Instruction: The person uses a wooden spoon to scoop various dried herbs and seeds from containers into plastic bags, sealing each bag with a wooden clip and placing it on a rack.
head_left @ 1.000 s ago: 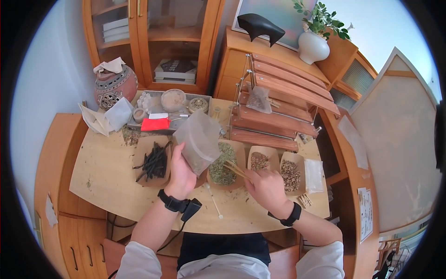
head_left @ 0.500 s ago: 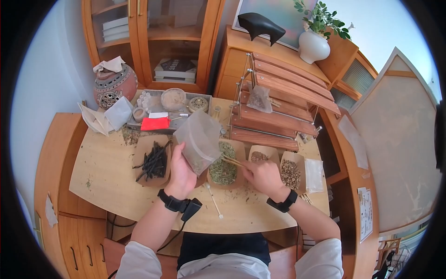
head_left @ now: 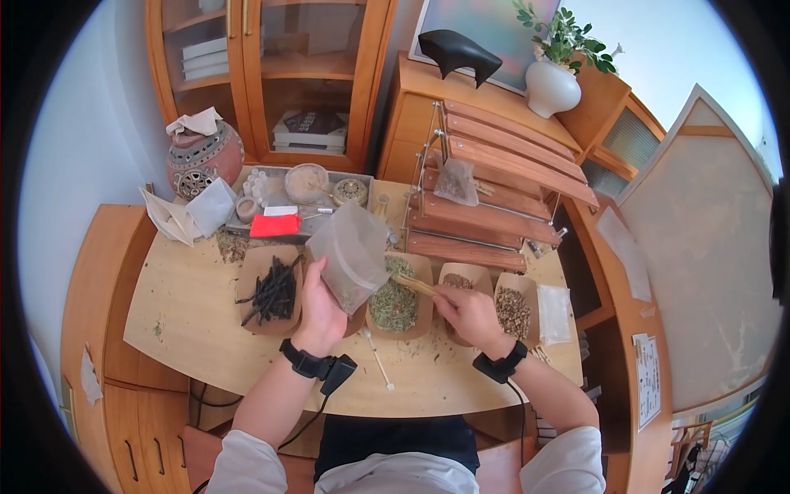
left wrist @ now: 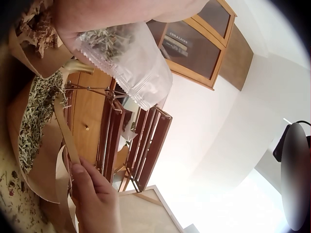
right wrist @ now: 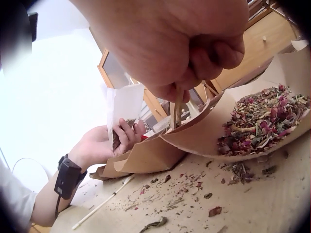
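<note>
Left hand [head_left: 323, 319] gripped a translucent zip bag [head_left: 347, 245] with some dried herb inside, mid-frame in the head view. Right hand [head_left: 471, 316], right of center, pinched wooden tweezers [head_left: 418, 285], tips at the chopped green herb [head_left: 390, 311] in the center paper tray [head_left: 425, 311]; black dried strips [head_left: 274, 292] sat in another, left of center.

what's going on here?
A person's left hand holds a clear plastic bag with some dried plant bits at the bottom. The right hand grips light wooden tongs, their tips over the dried green herbs in a paper tray, close to the bag. Black sticks lie in another tray, toward the person's left.
</note>
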Demonstrator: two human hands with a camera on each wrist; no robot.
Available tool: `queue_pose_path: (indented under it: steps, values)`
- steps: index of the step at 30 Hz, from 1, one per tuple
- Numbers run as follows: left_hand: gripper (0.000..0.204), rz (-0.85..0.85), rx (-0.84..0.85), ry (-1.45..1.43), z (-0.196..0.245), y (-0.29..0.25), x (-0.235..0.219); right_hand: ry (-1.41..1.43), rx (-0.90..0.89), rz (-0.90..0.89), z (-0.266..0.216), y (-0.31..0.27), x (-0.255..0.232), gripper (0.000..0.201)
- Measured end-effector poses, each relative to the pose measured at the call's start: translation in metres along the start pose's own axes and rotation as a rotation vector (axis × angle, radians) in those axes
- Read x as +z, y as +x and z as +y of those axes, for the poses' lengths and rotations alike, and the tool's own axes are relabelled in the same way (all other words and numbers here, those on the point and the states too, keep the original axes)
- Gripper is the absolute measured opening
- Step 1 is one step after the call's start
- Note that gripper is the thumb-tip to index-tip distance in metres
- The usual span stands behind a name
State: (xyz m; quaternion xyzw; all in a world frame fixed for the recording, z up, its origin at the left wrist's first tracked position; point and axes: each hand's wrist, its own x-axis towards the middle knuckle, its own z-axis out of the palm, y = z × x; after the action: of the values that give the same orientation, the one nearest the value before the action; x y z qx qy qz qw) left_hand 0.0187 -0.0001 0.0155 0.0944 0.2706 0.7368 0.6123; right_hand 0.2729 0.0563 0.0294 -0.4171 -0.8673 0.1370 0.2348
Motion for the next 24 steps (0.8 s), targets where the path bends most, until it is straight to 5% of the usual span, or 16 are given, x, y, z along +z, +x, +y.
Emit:
queue_pose_path:
  steps: [9, 13, 19, 24]
  values:
    - [0.053, 0.018, -0.002, -0.007, -0.001, 0.000, -0.001, 0.094, 0.190, 0.017, -0.026, 0.006, -0.046, 0.023]
    - [0.053, -0.011, -0.041, -0.004, -0.004, 0.002, -0.005, 0.284, 0.092, 0.096, -0.032, 0.017, -0.058, 0.028]
    - [0.052, -0.071, -0.095, 0.057, -0.007, 0.000, -0.003, 0.383, 0.157, -0.118, -0.060, 0.034, -0.069, 0.030]
    - [0.051, -0.073, -0.106, 0.051, -0.006, 0.001, -0.007, 0.415, 0.199, -0.126, -0.061, 0.031, -0.084, 0.033]
